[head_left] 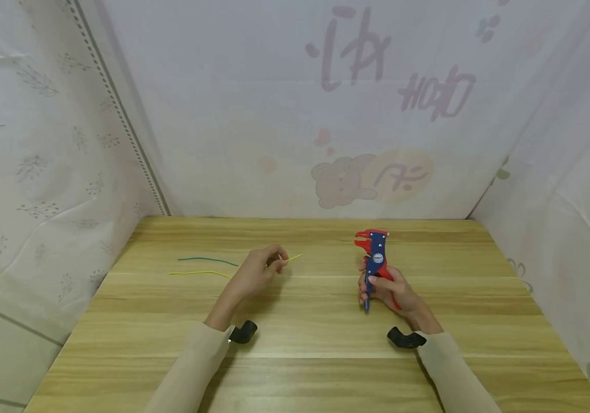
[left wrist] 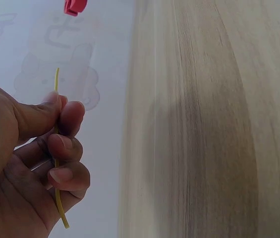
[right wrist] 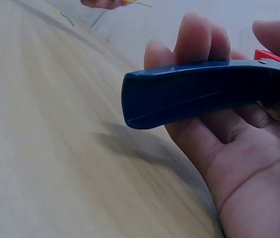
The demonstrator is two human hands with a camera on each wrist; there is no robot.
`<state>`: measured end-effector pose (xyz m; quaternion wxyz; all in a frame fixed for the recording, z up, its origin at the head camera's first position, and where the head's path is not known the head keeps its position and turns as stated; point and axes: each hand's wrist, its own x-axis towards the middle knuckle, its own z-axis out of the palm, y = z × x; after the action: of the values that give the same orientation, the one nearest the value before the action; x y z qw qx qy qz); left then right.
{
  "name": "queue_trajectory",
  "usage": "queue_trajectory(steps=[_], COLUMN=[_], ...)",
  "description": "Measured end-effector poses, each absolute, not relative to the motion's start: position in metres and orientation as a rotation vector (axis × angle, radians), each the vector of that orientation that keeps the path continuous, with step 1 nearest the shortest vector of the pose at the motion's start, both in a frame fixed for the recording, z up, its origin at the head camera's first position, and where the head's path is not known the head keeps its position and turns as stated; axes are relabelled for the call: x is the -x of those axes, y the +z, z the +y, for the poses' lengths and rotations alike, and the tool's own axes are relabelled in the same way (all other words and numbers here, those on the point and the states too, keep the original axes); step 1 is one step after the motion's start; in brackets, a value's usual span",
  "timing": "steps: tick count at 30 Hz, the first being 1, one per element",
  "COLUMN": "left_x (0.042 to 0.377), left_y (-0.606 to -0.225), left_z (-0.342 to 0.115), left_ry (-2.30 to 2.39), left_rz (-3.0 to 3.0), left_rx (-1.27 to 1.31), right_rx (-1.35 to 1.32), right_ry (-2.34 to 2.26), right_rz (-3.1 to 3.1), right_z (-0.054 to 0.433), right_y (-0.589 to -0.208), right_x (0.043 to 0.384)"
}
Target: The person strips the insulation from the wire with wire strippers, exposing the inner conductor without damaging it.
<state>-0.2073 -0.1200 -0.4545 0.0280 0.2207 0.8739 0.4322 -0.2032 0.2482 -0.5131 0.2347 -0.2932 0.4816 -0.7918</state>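
Between thumb and forefinger, my left hand (head_left: 259, 272) pinches a short yellow wire (left wrist: 56, 82). One end sticks out past the fingertips, and the rest runs down along the curled fingers. My right hand (head_left: 397, 291) grips a red and blue wire stripper (head_left: 377, 250) by its handles, its head pointing up and away from me. The stripper's red jaws are apart, with nothing between them. In the right wrist view the hollow blue handle (right wrist: 194, 96) lies across the fingers.
On the wooden table (head_left: 315, 332), left of my left hand, lie a green wire (head_left: 204, 259) and another yellow wire (head_left: 197, 273). My left hand and forearm cover their right ends in the head view. A printed cloth (head_left: 253, 115) hangs behind the table.
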Motion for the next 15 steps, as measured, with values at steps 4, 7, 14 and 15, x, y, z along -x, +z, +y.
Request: queue_trajectory(steps=[4, 7, 14, 15], left_x=[0.208, 0.208, 0.209, 0.21], left_y=[-0.455, -0.456, -0.457, -0.457], left_z=[-0.118, -0.116, -0.111, -0.11], left_ry=[1.337, 1.34, 1.362, 1.362], left_rz=[2.699, 2.7, 2.681, 2.682], left_rx=[-0.699, -0.714, -0.744, -0.749], right_rx=[0.804, 0.803, 0.832, 0.834], right_ry=[-2.164, -2.159, -2.143, -2.138], right_rz=[1.292, 1.272, 1.257, 1.254], right_z=[0.242, 0.237, 0.228, 0.227], right_y=[-0.512, -0.512, -0.511, -0.511], right_x=[0.203, 0.203, 0.202, 0.202])
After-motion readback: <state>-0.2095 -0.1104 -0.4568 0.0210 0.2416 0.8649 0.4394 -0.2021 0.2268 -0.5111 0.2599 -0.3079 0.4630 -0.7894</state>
